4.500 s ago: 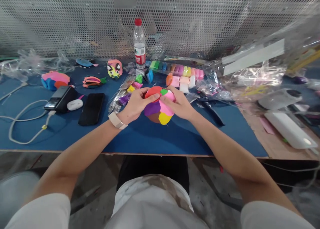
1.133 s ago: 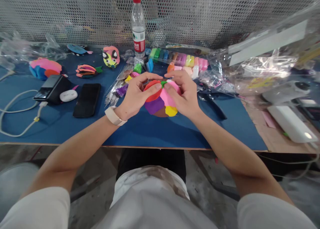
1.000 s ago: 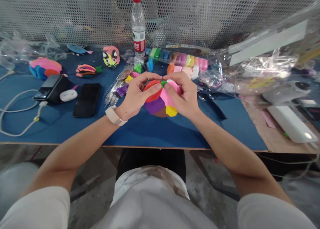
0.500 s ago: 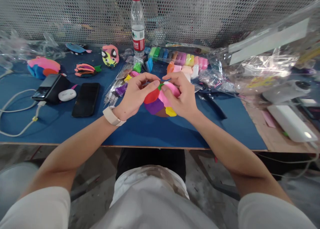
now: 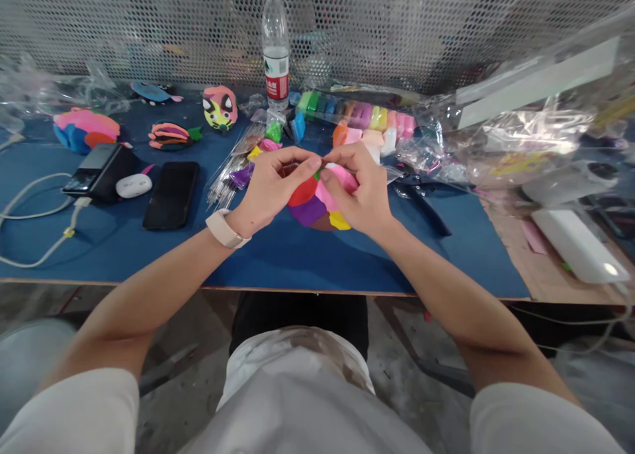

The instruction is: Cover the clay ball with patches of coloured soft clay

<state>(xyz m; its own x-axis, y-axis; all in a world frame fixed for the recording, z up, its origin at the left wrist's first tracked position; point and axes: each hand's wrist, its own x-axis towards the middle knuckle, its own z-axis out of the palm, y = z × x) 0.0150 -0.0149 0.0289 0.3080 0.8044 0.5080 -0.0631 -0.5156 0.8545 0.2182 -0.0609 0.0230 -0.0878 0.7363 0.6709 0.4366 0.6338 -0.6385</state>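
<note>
At the left of the frame, on the blue desk, a pink-and-blue lump sits behind a black device. A white mouse and a dark phone lie to their right. Behind the phone is a striped fish shape, and beyond it, a round painted face. Thin sticks lie just left of the left hand, and a red-capped bottle stands upright at upper centre.

The multicoloured ball, apparently soft modelling clay, is at the centre of the frame, between both hands. The left fingers are bent in against its red side; the right hand grips the pink side, thumb on the surface.

Compared with a few seconds ago, the fingertips have drawn together at the ball's upper edge, and the left thumb has slid off the red area towards the green patch, which shows less. That seems to put the handling at this meeting of colours; whether the fingers pinch anything small there cannot be seen.

Right of centre, wrapped colour blocks lie behind the right hand, with a dark-handled tool beside it.
</note>
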